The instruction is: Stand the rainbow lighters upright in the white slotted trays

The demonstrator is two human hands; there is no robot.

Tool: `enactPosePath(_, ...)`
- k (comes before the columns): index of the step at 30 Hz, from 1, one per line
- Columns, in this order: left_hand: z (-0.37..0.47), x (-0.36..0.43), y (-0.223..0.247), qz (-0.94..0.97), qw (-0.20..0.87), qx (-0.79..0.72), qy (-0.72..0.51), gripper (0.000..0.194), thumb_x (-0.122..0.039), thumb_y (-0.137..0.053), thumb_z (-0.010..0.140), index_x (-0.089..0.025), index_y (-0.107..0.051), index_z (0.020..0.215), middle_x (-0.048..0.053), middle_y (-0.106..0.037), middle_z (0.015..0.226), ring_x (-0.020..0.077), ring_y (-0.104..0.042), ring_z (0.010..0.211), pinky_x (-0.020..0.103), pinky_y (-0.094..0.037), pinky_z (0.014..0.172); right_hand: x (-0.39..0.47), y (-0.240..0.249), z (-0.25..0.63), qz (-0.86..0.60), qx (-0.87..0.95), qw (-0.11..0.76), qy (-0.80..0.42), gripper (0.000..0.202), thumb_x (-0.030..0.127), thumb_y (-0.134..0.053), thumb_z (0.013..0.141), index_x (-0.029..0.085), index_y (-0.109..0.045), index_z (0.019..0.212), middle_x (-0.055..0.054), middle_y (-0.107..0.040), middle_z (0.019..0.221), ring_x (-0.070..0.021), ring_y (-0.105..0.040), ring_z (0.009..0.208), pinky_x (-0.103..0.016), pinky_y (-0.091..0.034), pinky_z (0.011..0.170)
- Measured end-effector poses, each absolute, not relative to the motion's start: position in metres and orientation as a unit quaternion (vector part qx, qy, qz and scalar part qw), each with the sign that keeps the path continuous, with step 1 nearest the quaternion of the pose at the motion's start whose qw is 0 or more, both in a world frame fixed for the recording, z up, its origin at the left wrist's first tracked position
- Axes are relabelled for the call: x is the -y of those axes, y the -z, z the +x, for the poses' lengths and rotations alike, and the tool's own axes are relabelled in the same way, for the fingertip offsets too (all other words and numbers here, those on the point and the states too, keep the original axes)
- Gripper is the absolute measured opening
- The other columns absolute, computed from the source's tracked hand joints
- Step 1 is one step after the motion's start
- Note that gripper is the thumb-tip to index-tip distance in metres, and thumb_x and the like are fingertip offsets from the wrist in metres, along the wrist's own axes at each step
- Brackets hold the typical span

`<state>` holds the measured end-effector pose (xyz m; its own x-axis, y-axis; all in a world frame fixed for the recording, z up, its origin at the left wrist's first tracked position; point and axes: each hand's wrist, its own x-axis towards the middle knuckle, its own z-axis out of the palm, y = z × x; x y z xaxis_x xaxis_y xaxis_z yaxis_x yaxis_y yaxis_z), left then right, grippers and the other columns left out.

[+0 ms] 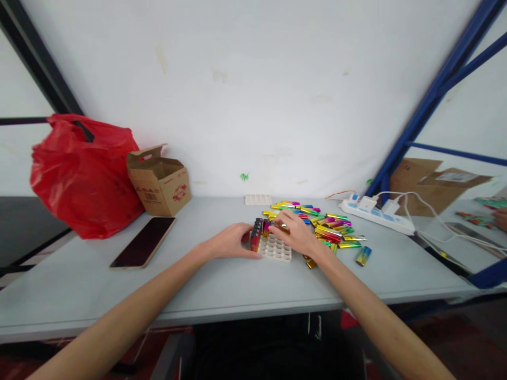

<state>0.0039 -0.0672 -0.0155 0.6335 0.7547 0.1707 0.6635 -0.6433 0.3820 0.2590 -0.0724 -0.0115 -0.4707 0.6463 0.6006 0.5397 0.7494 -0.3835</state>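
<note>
A white tray point(277, 249) with rows of holes lies on the table between my two hands. Along its left side a row of lighters point(256, 235), red with black tops, stands upright. My left hand point(232, 240) grips the tray's left end, thumb at the near corner and fingers curved behind the lighters. Over the tray's right half, my right hand point(295, 232) pinches a shiny gold lighter case, partly covered by its fingers. Beside my right hand spreads a pile of shiny, multicoloured lighter cases point(330, 229). A blue-and-yellow case point(363, 256) lies apart, to the right.
Behind the tray, a second white tray point(258, 200) rests near the wall. A phone point(143, 243), an open cardboard box point(160, 182) and a red plastic bag point(85, 177) are on the left. A power strip point(376, 214) with cables lies right, beside a blue metal frame point(431, 100).
</note>
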Motion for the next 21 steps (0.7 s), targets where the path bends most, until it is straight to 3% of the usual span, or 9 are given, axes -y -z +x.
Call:
enactPosePath(4, 0.004, 0.067, 0.015, 0.891, 0.145, -0.398, -0.162, 0.066, -0.077, -0.075, 0.068, -0.018, -0.064, 0.096, 0.004, -0.068, 0.088, 0.0221, -0.061, 0.073, 0.031, -0.042, 0.066, 0.071, 0.016, 0.255, -0.346, 0.856, 0.384, -0.026, 0.029, 0.045, -0.050, 0.104, 0.022, -0.060, 0.090, -0.007, -0.064, 0.088, -0.0218, -0.059, 0.083, -0.034, -0.045, 0.075)
enactPosePath(8, 0.004, 0.068, 0.015, 0.890, 0.144, -0.399, -0.168, 0.067, -0.079, -0.074, 0.067, -0.018, -0.065, 0.094, 0.004, -0.068, 0.085, 0.0218, -0.060, 0.071, 0.031, -0.042, 0.064, 0.070, 0.017, 0.250, -0.400, 0.815, 0.410, -0.091, 0.029, 0.049, -0.057, 0.100, 0.024, -0.061, 0.088, -0.002, -0.063, 0.071, -0.0199, -0.056, 0.066, -0.032, -0.042, 0.067)
enactPosePath(12, 0.004, 0.067, 0.016, 0.891, 0.151, -0.391, -0.173, 0.068, -0.079, -0.074, 0.067, -0.018, -0.067, 0.098, 0.005, -0.069, 0.087, 0.0227, -0.061, 0.073, 0.032, -0.044, 0.066, 0.070, 0.019, 0.247, -0.430, 0.775, 0.431, -0.171, 0.027, 0.051, -0.065, 0.095, 0.025, -0.064, 0.086, -0.004, -0.071, 0.076, -0.0222, -0.062, 0.069, -0.032, -0.044, 0.069)
enactPosePath(21, 0.003, 0.066, 0.017, 0.890, 0.150, -0.397, -0.167, 0.069, -0.080, -0.074, 0.067, -0.018, -0.067, 0.097, 0.006, -0.070, 0.089, 0.0250, -0.064, 0.076, 0.033, -0.046, 0.068, 0.066, 0.024, 0.242, -0.408, 0.838, 0.337, -0.134, 0.023, 0.046, -0.070, 0.094, 0.025, -0.064, 0.085, -0.002, -0.067, 0.072, -0.0189, -0.056, 0.061, -0.029, -0.032, 0.060)
